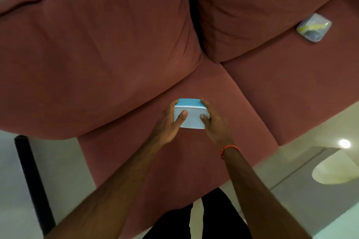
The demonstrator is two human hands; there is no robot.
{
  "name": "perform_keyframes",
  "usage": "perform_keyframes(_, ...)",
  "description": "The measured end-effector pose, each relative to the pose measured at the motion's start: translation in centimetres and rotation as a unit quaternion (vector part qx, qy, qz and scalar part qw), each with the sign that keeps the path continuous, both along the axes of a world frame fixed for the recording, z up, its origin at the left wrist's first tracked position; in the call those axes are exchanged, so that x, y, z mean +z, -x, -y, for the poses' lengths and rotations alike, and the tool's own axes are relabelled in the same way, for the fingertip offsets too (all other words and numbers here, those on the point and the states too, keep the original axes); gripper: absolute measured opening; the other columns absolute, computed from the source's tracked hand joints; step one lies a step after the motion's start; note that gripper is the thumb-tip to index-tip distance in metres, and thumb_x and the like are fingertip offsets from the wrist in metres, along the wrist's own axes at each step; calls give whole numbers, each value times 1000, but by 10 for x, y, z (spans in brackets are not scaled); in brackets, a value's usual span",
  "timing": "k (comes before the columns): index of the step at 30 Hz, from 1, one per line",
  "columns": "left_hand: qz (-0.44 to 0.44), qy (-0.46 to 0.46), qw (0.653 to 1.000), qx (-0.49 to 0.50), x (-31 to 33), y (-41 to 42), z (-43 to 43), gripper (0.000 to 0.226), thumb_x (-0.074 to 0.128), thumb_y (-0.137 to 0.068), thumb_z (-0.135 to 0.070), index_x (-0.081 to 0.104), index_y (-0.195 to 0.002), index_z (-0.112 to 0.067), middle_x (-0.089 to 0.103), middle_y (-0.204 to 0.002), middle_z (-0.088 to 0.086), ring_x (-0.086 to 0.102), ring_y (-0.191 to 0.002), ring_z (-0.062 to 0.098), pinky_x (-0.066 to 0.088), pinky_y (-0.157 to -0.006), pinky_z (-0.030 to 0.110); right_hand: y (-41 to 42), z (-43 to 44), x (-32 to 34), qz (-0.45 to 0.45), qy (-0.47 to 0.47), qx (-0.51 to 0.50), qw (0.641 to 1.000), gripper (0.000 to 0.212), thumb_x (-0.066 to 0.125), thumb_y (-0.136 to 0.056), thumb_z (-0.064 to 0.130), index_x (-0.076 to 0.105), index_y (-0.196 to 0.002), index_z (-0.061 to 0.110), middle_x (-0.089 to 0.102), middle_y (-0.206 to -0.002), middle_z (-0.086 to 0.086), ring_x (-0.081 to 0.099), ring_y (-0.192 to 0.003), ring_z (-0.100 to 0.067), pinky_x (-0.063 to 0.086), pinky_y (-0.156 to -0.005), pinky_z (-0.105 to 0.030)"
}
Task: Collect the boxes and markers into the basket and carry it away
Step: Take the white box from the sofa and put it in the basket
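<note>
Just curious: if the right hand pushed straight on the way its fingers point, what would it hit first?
The right hand, holding the box, would probably reach the sofa's back cushion first; depth is unclear.

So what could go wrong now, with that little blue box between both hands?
The left hand and right hand grip the blue box only at its ends, with a thumb on top, so it might slip and drop onto the sofa. The clear packet lies far off on the other seat, out of easy reach, and could be overlooked.
</note>
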State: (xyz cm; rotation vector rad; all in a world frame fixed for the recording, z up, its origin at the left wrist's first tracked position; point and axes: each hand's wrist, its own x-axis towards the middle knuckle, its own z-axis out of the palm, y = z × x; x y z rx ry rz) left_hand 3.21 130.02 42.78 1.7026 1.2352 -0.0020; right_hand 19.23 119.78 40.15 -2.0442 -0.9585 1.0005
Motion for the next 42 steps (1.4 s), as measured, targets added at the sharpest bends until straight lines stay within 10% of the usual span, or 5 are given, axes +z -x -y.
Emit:
perform_keyframes(3,11,-17,1000,-6,35,2,8,67,41,-95,-68,29,-152,-35,47,-146,0,52,-126,20,48,-104,47,-1,17,36,13,-8,-13,1000,53,51,-98,33,32,-145,51,58,-115,14,60,-89,-5,47,-75,-20)
perform_keyframes(13,22,-130,990,-54,119,10,45,66,56,-85,-68,33,-144,-53,56,-125,-3,51,-112,13,43,-94,34,9,72,137,106,-58,-20,992,52,45,-101,29,32,-151,37,58,-137,3,63,-106,-23,51,-90,-38)
perform_keyframes(19,29,-167,981,-93,145,9,66,59,66,-90,-48,44,-145,-41,58,-118,-10,45,-106,8,34,-90,27,18,104,163,126,-67,-31,989,54,47,-100,17,35,-152,28,47,-150,3,49,-130,-15,31,-101,-15)
perform_keyframes(25,67,-182,973,-124,165,-6,90,42,66,-93,-38,64,-133,-25,68,-123,-2,55,-116,20,48,-97,39,28,142,177,118,-42,-73,990,67,57,-95,24,27,-155,25,42,-152,-5,41,-137,-21,33,-113,-33)
perform_keyframes(42,94,-158,933,-311,188,-105,198,62,67,-90,-48,50,-143,-21,59,-138,0,61,-114,19,53,-95,39,-4,280,196,158,10,-265,951,79,61,-91,40,19,-157,30,48,-142,-8,45,-129,-25,37,-102,-32)
